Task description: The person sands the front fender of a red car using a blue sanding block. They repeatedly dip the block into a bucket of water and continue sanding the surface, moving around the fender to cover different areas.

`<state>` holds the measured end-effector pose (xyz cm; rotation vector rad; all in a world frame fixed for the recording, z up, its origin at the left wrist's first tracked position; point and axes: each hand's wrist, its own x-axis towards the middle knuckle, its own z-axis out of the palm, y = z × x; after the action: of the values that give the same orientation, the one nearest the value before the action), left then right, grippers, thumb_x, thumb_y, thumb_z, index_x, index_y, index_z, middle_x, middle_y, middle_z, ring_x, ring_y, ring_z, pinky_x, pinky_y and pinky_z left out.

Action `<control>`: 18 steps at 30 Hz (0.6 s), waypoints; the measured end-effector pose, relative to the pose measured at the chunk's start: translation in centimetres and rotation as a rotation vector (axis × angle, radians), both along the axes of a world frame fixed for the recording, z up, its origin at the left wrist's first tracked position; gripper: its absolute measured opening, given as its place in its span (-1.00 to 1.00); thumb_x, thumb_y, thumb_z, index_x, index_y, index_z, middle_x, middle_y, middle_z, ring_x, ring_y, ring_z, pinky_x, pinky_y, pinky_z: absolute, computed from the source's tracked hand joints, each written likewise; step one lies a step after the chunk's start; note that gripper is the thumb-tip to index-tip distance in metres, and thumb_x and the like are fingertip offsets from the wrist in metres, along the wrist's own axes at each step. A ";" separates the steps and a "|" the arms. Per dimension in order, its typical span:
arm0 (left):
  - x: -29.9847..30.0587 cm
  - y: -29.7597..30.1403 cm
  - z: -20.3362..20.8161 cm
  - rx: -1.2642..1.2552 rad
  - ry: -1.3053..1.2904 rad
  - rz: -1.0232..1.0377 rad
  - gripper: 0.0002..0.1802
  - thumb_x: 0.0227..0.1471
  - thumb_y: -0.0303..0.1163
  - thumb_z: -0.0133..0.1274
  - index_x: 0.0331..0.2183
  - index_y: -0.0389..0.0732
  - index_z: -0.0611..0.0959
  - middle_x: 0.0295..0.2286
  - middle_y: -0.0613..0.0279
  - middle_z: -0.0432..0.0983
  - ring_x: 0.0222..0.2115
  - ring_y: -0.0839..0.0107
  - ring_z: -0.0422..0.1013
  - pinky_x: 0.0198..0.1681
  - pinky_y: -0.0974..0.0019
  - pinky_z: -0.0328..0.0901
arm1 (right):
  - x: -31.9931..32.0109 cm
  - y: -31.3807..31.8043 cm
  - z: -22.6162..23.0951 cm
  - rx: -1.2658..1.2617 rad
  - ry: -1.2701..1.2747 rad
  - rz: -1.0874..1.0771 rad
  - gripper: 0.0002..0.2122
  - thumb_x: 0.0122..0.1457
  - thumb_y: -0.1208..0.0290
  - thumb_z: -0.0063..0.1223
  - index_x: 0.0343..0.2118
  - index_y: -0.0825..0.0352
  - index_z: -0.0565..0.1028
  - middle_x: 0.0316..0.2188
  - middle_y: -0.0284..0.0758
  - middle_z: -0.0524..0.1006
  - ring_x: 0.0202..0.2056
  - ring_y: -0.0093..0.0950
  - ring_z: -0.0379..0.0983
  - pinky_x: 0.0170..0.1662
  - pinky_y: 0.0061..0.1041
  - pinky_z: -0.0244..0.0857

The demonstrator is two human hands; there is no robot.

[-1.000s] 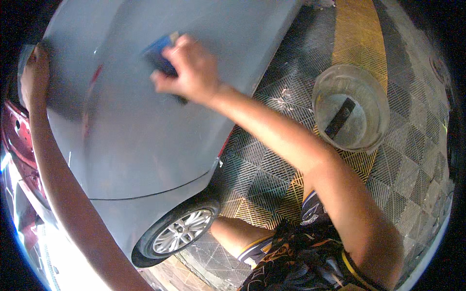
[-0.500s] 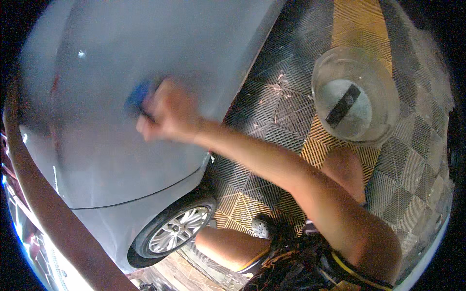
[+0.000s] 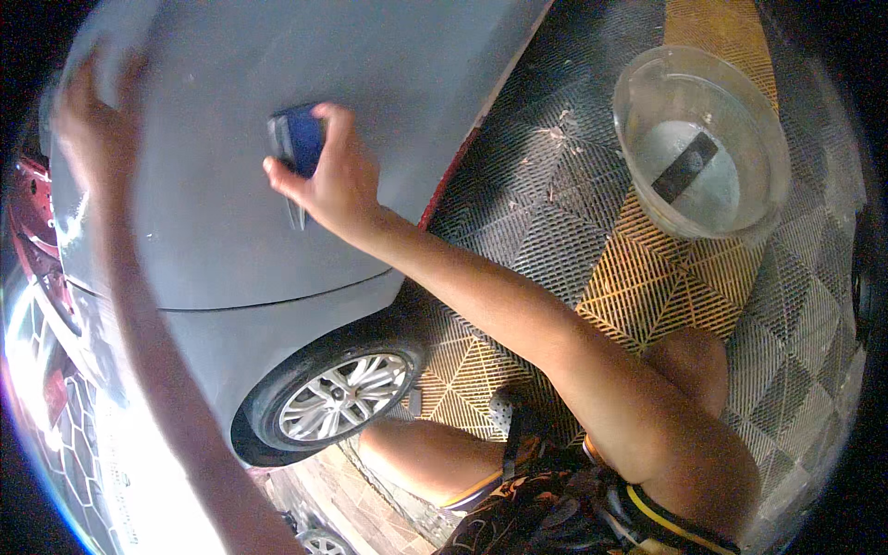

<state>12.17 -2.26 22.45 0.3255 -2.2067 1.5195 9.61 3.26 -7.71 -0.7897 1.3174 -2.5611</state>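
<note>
As fingers [image 3: 337,118] grip, block [image 3: 305,139] overlies panel [image 3: 217,222].

The car panel [image 3: 213,222] looks smooth and matt, the wheel [image 3: 340,396] metallic, the bucket [image 3: 762,157] translucent plastic.

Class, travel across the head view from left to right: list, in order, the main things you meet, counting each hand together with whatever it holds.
Red metal part → left hand → right hand with the blue block → clear bucket with a dark bar inside.
</note>
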 end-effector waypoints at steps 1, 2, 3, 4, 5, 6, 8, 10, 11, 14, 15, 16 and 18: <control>0.5 0.7 -9.4 0.079 -0.041 -0.080 -0.39 0.13 -0.20 0.21 0.17 -0.13 0.47 0.10 -0.02 0.45 0.12 -0.01 0.36 0.24 -0.02 0.18 | -3.0 0.1 -2.9 0.105 -0.051 0.107 -0.20 -0.11 -0.01 0.48 0.03 0.39 0.25 -0.23 -0.04 0.52 -0.23 -0.08 0.54 -0.19 -0.20 0.45; 2.0 4.0 -16.9 0.203 0.061 0.013 -0.33 0.07 -0.35 0.23 0.21 -0.14 0.42 0.13 -0.01 0.41 0.17 0.00 0.29 0.28 -0.02 0.13 | -3.5 0.8 -3.1 0.169 -0.086 0.164 -0.18 -0.11 -0.03 0.48 0.05 0.39 0.23 -0.22 -0.03 0.53 -0.21 -0.07 0.55 -0.17 -0.20 0.45; 3.0 7.8 -21.5 0.455 0.030 0.068 -0.18 -0.08 -0.50 0.15 0.25 -0.21 0.32 0.17 -0.12 0.30 0.22 -0.15 0.17 0.32 -0.17 0.02 | -3.6 1.3 -2.8 0.225 -0.122 0.225 -0.16 -0.11 -0.04 0.47 0.06 0.40 0.21 -0.21 -0.01 0.54 -0.19 -0.06 0.55 -0.14 -0.19 0.44; 4.3 9.5 -24.6 0.626 0.089 0.141 -0.10 -0.20 -0.57 0.10 0.27 -0.26 0.28 0.20 -0.17 0.22 0.25 -0.19 0.12 0.33 -0.15 0.01 | -3.5 1.6 -2.0 0.273 -0.154 0.289 -0.14 -0.11 -0.06 0.47 0.07 0.41 0.20 -0.20 0.00 0.54 -0.17 -0.05 0.56 -0.12 -0.19 0.44; 4.9 9.9 -26.9 0.708 0.124 0.100 -0.05 -0.26 -0.60 0.08 0.27 -0.33 0.25 0.23 -0.20 0.16 0.26 -0.20 0.08 0.34 -0.12 0.01 | -3.2 0.9 -1.8 0.355 -0.152 0.240 -0.15 -0.09 -0.08 0.46 0.05 0.43 0.22 -0.15 0.06 0.55 -0.11 -0.01 0.55 -0.06 -0.16 0.43; 5.0 10.8 -28.5 0.628 0.149 0.149 -0.06 -0.27 -0.64 0.07 0.25 -0.35 0.28 0.24 -0.16 0.14 0.27 -0.15 0.08 0.35 -0.08 0.01 | -3.2 1.1 -1.8 0.417 -0.128 0.314 -0.16 -0.09 -0.08 0.46 0.05 0.45 0.23 -0.15 0.07 0.56 -0.11 -0.01 0.56 -0.04 -0.16 0.42; 4.9 8.7 -29.5 0.428 0.130 0.199 -0.11 -0.15 -0.44 0.18 0.25 -0.34 0.29 0.23 -0.05 0.18 0.24 -0.10 0.12 0.31 -0.06 0.08 | -4.3 1.1 -1.6 0.418 -0.091 0.365 -0.18 -0.08 -0.06 0.45 0.04 0.49 0.26 -0.15 0.09 0.55 -0.11 -0.03 0.56 -0.01 -0.17 0.41; 3.0 6.1 -30.2 0.275 0.116 0.133 -0.24 0.00 -0.41 0.09 0.26 -0.29 0.31 0.17 0.02 0.26 0.16 0.00 0.24 0.19 0.00 0.21 | -6.0 0.2 -2.5 0.374 -0.108 0.313 -0.19 -0.06 -0.08 0.42 0.02 0.52 0.30 -0.13 0.15 0.55 -0.09 0.02 0.54 0.00 -0.13 0.40; 1.7 5.6 -30.5 0.242 0.121 0.100 -0.29 0.05 -0.42 0.04 0.26 -0.26 0.32 0.14 0.03 0.29 0.12 0.03 0.28 0.15 0.02 0.25 | -7.3 0.0 -3.1 0.387 -0.120 0.275 -0.19 -0.06 -0.10 0.39 0.02 0.53 0.31 -0.13 0.19 0.54 -0.08 0.09 0.53 0.01 -0.07 0.39; 2.7 4.8 -29.9 0.176 0.096 0.112 -0.34 0.08 -0.40 0.03 0.25 -0.03 0.39 0.04 0.03 0.36 -0.03 0.05 0.35 0.02 0.08 0.30 | -7.3 -0.8 -3.4 0.321 -0.085 0.316 -0.29 0.02 -0.08 0.35 -0.06 0.51 0.35 -0.20 0.11 0.58 -0.14 0.01 0.58 -0.03 -0.08 0.44; 3.0 4.7 -30.1 0.154 0.091 0.133 -0.34 0.10 -0.39 0.03 0.25 0.01 0.39 0.02 0.05 0.37 -0.05 0.07 0.36 0.00 0.07 0.29 | -7.9 -0.5 -3.9 0.298 -0.099 0.508 -0.32 0.05 -0.08 0.33 -0.06 0.48 0.36 -0.20 0.06 0.59 -0.17 -0.05 0.60 -0.06 -0.09 0.45; 4.7 5.0 -29.4 0.131 0.073 0.172 -0.35 0.12 -0.38 0.03 0.26 0.05 0.39 0.01 0.06 0.38 -0.06 0.08 0.36 -0.02 0.07 0.28 | -8.0 0.1 -3.9 0.271 -0.124 0.720 -0.35 0.07 -0.08 0.31 -0.07 0.46 0.37 -0.21 0.02 0.60 -0.20 -0.11 0.62 -0.08 -0.09 0.47; 9.2 6.1 -27.3 0.050 0.075 0.264 -0.35 0.09 -0.37 0.09 0.24 0.12 0.43 -0.01 0.08 0.40 -0.11 0.12 0.38 -0.07 0.07 0.27 | -9.3 2.3 -3.0 0.237 -0.147 1.176 -0.44 0.16 -0.10 0.21 -0.08 0.37 0.44 -0.25 -0.14 0.64 -0.28 -0.32 0.65 -0.14 -0.15 0.50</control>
<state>21.33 3.80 -4.84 0.7023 -2.2131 1.5569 0.28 5.51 -10.71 -0.9112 0.7103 -1.4624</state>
